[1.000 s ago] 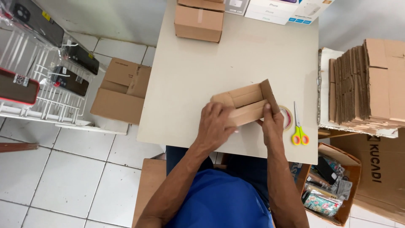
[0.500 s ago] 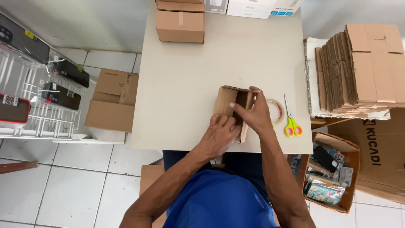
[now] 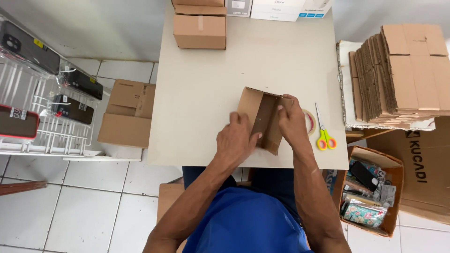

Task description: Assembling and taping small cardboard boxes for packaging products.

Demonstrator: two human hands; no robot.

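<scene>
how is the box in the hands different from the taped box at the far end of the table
The box in the hands is open and unsealed, its inside showing; the taped box is closed, with a strip of tape across its top. The box in the hands is tipped and held between the left hand and right hand; the taped box rests flat and untouched on the table. Both are plain brown cardboard.

Left hand (image 3: 238, 140) and right hand (image 3: 291, 121) curled inward, forearms converging
</scene>
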